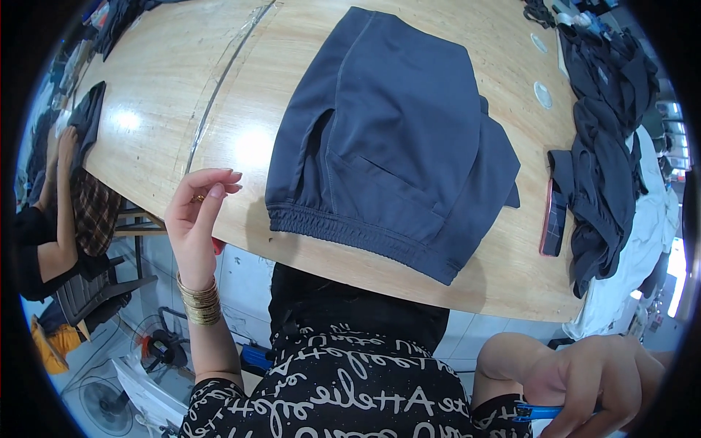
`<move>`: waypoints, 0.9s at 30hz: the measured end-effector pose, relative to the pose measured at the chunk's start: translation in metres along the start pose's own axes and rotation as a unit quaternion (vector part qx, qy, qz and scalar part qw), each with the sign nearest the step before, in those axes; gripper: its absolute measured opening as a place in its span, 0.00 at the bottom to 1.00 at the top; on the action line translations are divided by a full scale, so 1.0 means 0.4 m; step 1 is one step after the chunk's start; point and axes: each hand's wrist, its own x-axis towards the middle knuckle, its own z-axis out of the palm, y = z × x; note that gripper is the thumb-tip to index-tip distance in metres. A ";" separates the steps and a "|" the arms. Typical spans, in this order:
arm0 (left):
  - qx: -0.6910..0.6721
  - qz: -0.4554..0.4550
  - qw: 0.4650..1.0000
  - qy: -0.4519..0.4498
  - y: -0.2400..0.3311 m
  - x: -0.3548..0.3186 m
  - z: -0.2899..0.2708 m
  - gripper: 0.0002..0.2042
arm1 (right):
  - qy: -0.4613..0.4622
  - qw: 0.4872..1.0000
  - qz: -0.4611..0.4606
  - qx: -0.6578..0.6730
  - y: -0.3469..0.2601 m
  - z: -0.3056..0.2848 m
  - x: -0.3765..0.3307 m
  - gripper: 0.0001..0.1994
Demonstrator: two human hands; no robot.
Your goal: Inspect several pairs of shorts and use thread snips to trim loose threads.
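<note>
Slate-blue garment (398,139) on a wooden table (504,292), with my two hands around it. The garment lies folded and flat, its long axis running away from me and leaning slightly right at the far end; its gathered waistband (358,237) forms the near edge, with a pocket opening above. My left hand (196,215) is the nearer: it is raised just beside the waistband's left end, apart from the cloth, fingers loosely curled and empty so far as shows. My right hand (602,383) is well apart, to the near right of the garment, closed round a slim blue tool (539,413); the tool's working end cannot be made out. Between this hand and the garment runs the table's near edge. Right of the garment lie a flat, red-edged object (553,223) and, beyond it, a heap of dark clothing (602,175) beside white cloth (650,197). Far left of the garment, a co-worker's hand (67,142) touches dark fabric (89,124); between them and the garment, clear tape (219,95) crosses the tabletop.
</note>
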 end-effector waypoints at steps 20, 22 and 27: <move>0.236 0.195 0.862 -0.405 0.012 -0.021 0.228 0.21 | 0.095 0.715 0.285 -0.631 0.015 -0.168 -0.145 0.08; 0.295 0.201 0.842 -0.405 0.009 -0.034 0.250 0.29 | -0.001 0.635 0.288 -0.717 0.046 -0.177 -0.219 0.15; 0.362 0.239 0.819 -0.376 0.001 -0.021 0.312 0.35 | 0.000 0.616 0.268 -0.740 0.138 -0.208 -0.343 0.26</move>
